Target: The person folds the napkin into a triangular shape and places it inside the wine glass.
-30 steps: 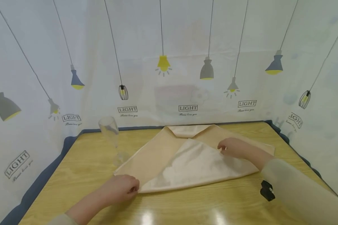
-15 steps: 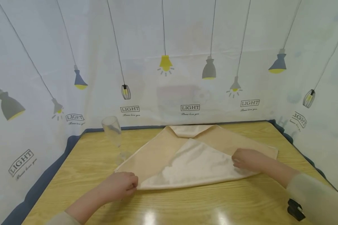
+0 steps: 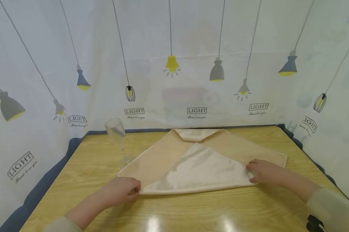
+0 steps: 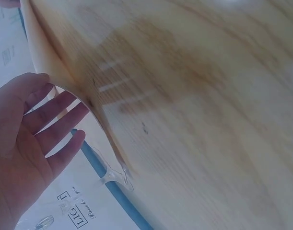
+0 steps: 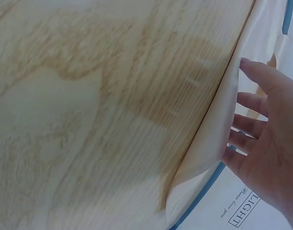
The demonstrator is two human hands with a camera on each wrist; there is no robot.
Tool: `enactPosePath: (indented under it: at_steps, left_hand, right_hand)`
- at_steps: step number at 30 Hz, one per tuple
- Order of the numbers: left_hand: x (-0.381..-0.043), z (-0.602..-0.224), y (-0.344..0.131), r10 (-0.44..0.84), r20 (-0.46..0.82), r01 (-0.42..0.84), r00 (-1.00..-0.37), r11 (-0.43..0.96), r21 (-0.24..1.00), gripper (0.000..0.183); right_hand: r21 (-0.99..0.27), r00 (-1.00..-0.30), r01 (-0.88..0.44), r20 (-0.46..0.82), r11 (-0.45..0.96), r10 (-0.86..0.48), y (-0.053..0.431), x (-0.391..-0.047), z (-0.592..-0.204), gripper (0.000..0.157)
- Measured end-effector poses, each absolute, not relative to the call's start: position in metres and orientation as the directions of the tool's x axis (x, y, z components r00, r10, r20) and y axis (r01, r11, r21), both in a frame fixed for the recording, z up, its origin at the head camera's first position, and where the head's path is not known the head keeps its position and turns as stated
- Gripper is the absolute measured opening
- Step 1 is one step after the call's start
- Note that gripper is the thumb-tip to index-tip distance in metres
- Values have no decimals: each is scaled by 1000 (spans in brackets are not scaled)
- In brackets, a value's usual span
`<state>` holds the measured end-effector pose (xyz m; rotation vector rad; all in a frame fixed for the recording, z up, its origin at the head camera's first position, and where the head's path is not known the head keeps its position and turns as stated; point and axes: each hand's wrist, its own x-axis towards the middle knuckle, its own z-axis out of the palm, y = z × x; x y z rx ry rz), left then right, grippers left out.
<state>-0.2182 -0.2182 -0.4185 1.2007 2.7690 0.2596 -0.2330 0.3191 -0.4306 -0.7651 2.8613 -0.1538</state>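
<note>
A cream satin cloth napkin (image 3: 206, 170) lies on the wooden table, its front part folded back into a triangle and its far tip turned down. At its left front corner my left hand (image 3: 119, 190) pinches the edge between thumb and fingers. The left wrist view shows the napkin edge (image 4: 43, 50) lifted at the thumb, the other fingers spread under it. My right hand (image 3: 268, 173) is at the right end of the front fold, thumb and forefinger apart. In the right wrist view its fingertips (image 5: 243, 96) touch the folded cloth (image 5: 208, 139).
A clear stemmed glass (image 3: 116, 132) stands at the left, just behind the napkin's left edge. Bare wood (image 3: 177, 212) runs along the front of the table. A white curtain (image 3: 151, 74) printed with lamps encloses the back and sides. A black mount (image 3: 314, 223) sits under the right sleeve.
My right hand has moved right and toward me, from the upper side of the folded flap to the right end of the front fold. My left hand keeps its place at the left corner.
</note>
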Motion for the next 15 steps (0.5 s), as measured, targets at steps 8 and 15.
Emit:
enactPosePath:
  at_steps: [8, 15]
  left_hand:
    - [-214, -411, -219, 725, -55, 702, -687, 680, 211, 23]
    - [-212, -414, -226, 755, -25, 734, -655, 645, 212, 24]
  right_hand:
    - [-129, -862, -479, -119, 868, -493, 314, -228, -428, 50]
    - [-153, -872, -447, -144, 881, -467, 309, -223, -432, 46]
